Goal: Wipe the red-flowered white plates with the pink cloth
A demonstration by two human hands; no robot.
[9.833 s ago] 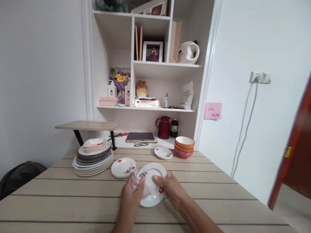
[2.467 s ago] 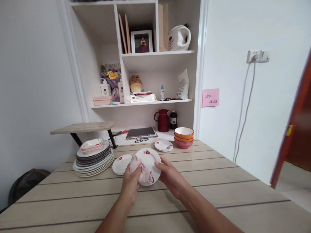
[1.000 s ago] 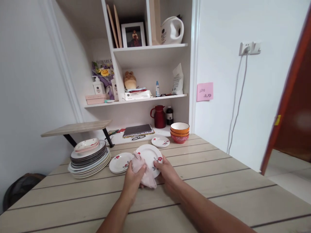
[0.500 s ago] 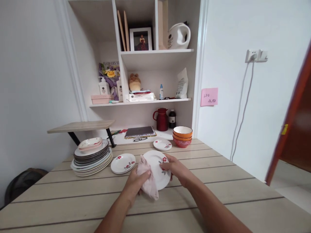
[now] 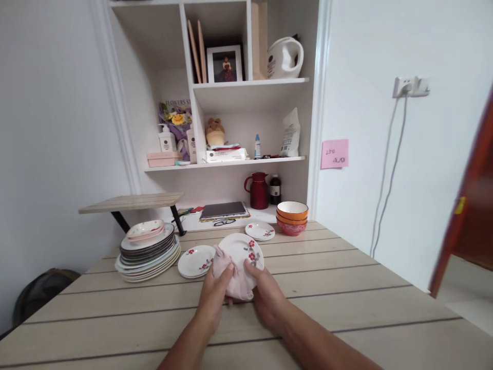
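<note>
Both my hands hold a white plate [image 5: 234,245] with red flowers and grey leaves, tilted up over the table. My left hand [image 5: 215,289] is closed on a pale pink cloth [image 5: 238,281], pressing it against the plate's lower left part. My right hand [image 5: 266,293] grips the lower right rim, thumb on the front face; its other fingers are mostly hidden behind. Just left of the held plate lie small flowered plates [image 5: 192,261], stacked. Farther back sits another little stack of matching plates [image 5: 260,230].
At the left, a tall stack of plates and dishes [image 5: 148,267] stands by a wooden riser [image 5: 131,202]. Orange and red bowls [image 5: 291,218] are stacked at the back right. Behind are a laptop [image 5: 223,209], glasses [image 5: 224,222], a red jug [image 5: 258,191] and a dark bottle [image 5: 275,190].
The plate has turned, its flowers shifting to the upper right. My right hand has moved down and left along the rim, nearer my left hand. The cloth covers more of the plate's lower part.
</note>
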